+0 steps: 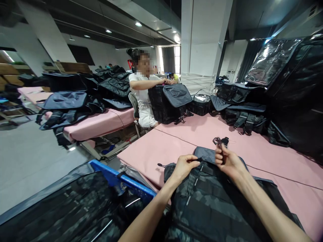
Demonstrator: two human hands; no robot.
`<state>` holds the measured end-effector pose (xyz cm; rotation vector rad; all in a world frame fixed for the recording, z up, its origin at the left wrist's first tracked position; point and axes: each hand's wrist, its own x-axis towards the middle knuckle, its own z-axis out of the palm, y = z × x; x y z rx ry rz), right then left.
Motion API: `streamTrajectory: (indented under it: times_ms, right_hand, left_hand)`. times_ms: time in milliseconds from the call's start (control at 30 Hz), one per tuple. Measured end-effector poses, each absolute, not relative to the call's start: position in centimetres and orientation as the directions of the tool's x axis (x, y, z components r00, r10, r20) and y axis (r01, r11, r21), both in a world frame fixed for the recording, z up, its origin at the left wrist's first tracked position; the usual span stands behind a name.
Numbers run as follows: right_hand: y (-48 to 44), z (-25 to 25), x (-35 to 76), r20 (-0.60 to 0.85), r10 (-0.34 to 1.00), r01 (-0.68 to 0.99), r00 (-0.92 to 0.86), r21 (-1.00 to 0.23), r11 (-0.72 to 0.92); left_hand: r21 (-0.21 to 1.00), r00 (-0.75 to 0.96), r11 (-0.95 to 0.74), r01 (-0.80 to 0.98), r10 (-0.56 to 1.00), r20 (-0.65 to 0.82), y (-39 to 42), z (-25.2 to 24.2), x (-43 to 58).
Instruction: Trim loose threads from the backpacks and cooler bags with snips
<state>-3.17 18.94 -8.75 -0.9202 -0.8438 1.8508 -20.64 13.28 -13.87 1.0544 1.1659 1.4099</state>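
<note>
Pink-covered table (pixel 176 141) bears a camouflage bag (pixel 214 205) and black bags (pixel 168 104).

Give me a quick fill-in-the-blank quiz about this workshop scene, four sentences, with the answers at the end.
1. The table is covered in ___ cloth.
2. The left hand pinches a strap of the dark bag, patterned in ___.
3. The co-worker across the table wears a ___ top.
4. The right hand holds a small dark tool; the bin rim at lower left is ___.
Missing words: pink; camouflage; white; blue.
</note>
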Motion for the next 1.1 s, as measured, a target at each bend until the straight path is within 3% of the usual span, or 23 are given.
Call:
streamTrajectory:
  times_ms: [67, 167, 300, 400, 500, 667, 767, 900, 1100]
  right_hand:
    - [19.1, -8.3, -2.4, -0.217, 0.934, -0.422, -0.284, -0.847, -0.325]
    - [18.2, -9.0, -3.1, -0.269, 0.908, -0.264, -0.323, -0.895, -0.359]
    - [16.0, -10.3, -6.2, -0.382, 0.799, 0.044, -0.464, -0.911, -0.41]
    - [15.3, -10.1, -8.0, -0.389, 0.731, 0.14, -0.561, -0.915, -0.38]
    - [15.5, -9.9, -8.8, -0.338, 0.74, 0.115, -0.582, -0.935, -0.336]
    - [15.5, -10.6, -9.2, -0.288, 0.82, 0.161, -0.494, -0.957, -0.239]
    - [15.9, -11.1, -9.2, -0.221, 0.864, 0.226, -0.453, -0.966, -0.129]
    - [17.0, -11.5, -8.8, -0.147, 0.894, 0.321, -0.423, -0.947, -0.003]
    - [17.0, -12.5, -8.0, -0.167, 0.864, 0.438, -0.475, -0.896, 0.068]
  left_hand:
    - [0.984, -0.164, -0.06, -0.17, 0.986, 0.032, 13.0, -13.9, -21.1]
    - [0.978, -0.194, -0.139, -0.153, 0.975, 0.108, 12.6, -13.6, -22.0]
    - [0.955, -0.182, -0.288, 0.075, 0.937, 0.297, 12.0, -12.8, -23.3]
    - [0.901, -0.092, -0.352, 0.253, 0.919, 0.384, 11.2, -11.9, -24.1]
    - [0.913, -0.045, -0.323, 0.249, 0.938, 0.344, 10.5, -11.1, -24.9]
    - [0.99, -0.041, -0.094, 0.103, 0.994, 0.098, 10.3, -12.2, -26.0]
    - [0.962, -0.133, -0.093, 0.259, 0.983, 0.131, 10.2, -14.1, -26.0]
    - [0.825, 0.002, -0.138, 0.548, 0.986, 0.164, 9.8, -15.2, -25.8]
    - [0.723, 0.195, -0.264, 0.638, 0.964, 0.18, 9.8, -12.4, -26.4]
